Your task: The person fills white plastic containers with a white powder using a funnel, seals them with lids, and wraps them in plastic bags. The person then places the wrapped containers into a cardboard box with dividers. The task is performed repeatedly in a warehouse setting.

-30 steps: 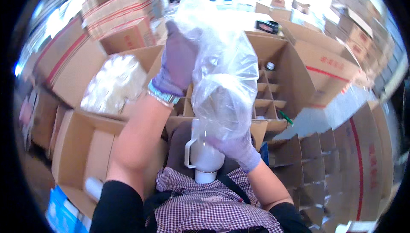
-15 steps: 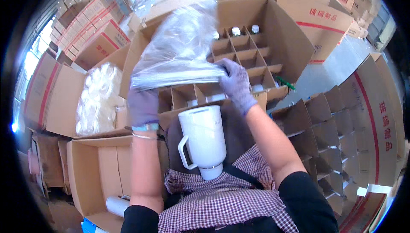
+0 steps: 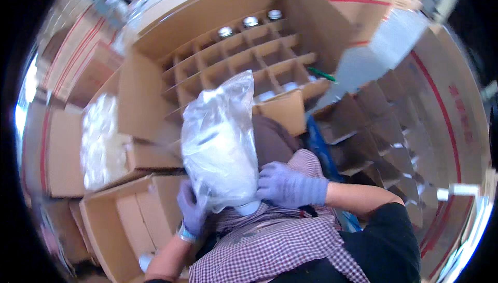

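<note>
Fingers first: our right hand (image 3: pixel 290 185) has its gloved fingers (image 3: pixel 267 171) bunched together and curled against the lower right side of the clear plastic bag (image 3: pixel 220 143), and our left hand (image 3: pixel 191 209) pinches the bag's lower left edge from the other side, so we've got it squeezed between both palms. That two-sided grip looks like the reason the bag sits snug over the white jug (image 3: pixel 248 208), whose end just peeks out below the plastic, right between our fingertips and resting against the checked apron (image 3: pixel 270 241) on our lap. Holding it low and close to the body probably keeps the slippery film from sliding off. Both forearms come in bent from below, the right one angled in from the side with its wrist cocked inward, the left one rising almost straight up. Just beyond the fingers is an open cardboard box (image 3: pixel 129 215) to the left, then a heap of more clear bags (image 3: pixel 101 137). Further out sits the big carton with cardboard dividers (image 3: pixel 244 60), a few capped things (image 3: pixel 250 21) in its far cells.
</note>
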Demonstrator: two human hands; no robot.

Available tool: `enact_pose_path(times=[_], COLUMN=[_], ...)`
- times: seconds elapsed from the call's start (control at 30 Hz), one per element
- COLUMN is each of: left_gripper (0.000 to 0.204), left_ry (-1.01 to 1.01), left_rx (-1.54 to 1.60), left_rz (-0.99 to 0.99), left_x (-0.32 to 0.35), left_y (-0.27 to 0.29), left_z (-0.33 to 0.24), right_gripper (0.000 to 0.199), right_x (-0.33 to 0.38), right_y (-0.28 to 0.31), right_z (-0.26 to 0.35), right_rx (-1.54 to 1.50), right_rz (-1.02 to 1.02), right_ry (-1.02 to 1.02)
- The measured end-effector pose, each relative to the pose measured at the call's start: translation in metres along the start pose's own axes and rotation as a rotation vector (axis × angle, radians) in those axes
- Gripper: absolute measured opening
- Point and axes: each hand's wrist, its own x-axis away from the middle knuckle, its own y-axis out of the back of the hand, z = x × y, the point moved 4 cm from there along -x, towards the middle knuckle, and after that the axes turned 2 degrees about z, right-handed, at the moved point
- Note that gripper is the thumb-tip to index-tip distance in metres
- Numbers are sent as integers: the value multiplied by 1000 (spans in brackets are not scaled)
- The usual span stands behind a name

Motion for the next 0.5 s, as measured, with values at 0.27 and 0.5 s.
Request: enact_pose_path(times=[0.27,0.5], left_gripper=[42,21], left_ry=[103,-1000], left_rx=[661,-632], left_rz=[-139,323], left_x=[-55,-16], left_y=[-21,-141], left_z=[-35,-174], right_gripper=[98,86], right_x=[14,99], right_y=[20,73], right_z=[44,12], right_rx=[-336,-95], right_rz=[-447,-1282], right_ry=[-313,-533])
